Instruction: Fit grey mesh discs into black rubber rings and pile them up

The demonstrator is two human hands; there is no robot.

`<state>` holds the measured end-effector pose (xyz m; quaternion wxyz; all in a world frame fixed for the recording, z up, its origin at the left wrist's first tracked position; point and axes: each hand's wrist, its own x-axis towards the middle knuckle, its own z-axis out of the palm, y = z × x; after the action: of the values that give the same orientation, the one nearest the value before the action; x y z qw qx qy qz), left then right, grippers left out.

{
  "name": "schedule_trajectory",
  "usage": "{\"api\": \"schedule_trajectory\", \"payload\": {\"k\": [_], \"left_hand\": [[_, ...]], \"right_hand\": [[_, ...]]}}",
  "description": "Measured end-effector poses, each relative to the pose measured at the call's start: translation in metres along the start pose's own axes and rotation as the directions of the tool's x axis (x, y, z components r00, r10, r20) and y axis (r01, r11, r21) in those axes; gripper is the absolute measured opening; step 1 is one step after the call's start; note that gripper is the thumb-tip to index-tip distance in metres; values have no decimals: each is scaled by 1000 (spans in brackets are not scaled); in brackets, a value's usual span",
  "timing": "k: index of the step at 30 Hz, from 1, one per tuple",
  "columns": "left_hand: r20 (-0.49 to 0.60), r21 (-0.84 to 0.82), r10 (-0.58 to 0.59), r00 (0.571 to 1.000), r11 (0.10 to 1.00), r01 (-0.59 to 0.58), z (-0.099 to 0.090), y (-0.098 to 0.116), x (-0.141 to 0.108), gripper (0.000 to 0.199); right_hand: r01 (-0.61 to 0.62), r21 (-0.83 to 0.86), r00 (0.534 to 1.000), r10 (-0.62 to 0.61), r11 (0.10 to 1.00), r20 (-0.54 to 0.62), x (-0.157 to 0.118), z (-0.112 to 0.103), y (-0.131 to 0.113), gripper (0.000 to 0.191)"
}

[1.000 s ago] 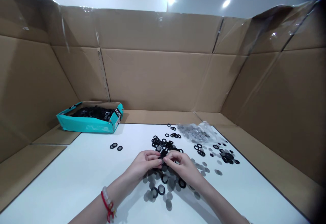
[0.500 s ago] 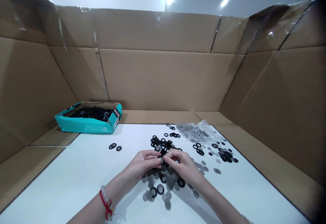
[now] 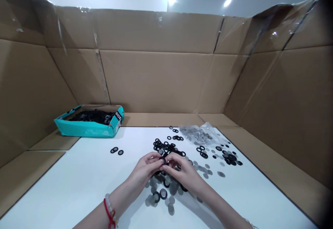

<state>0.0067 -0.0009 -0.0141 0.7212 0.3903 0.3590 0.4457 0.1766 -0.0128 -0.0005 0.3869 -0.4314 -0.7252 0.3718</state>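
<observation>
A teal card box [image 3: 85, 130] has a black tag [image 3: 118, 116] on its end; white letters run sideways on it, look like "ASHI"; more letters may go round the box corner, can't tell; a small white sticker [image 3: 117, 127] sits just below the tag, w/ print too tiny to read.

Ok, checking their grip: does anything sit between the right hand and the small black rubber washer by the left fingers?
Nothing visible: the right hand meets the small black rubber washer at the left hand.
</observation>
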Motion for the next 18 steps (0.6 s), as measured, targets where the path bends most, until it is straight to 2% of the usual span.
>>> {"api": "schedule_trajectory", "payload": {"k": [4,8,11,15,18], "left_hand": [[64,192,78,995,977,-89,0,7,-4,27],[128,414,178,976,884,-216,-4,12,-5,22],[161,509,205,965,821,-259,-7,12,-5,19],[68,419,221,973,879,-229,-1,13,-4,19],[-18,294,174,985,942,-161,4,12,-4,25]], "right_hand": [[-23,-21,1000,23,1000,4,-1,-2,-1,13],[-45,-54,997,49,998,66,-3,-5,-5,15],[-29,-73,996,35,997,85,-5,-6,-8,16],[-38,-77,998,42,996,48,-4,-5,-9,18],[-41,-50,999,42,998,24,-3,-3,-6,17]]}}
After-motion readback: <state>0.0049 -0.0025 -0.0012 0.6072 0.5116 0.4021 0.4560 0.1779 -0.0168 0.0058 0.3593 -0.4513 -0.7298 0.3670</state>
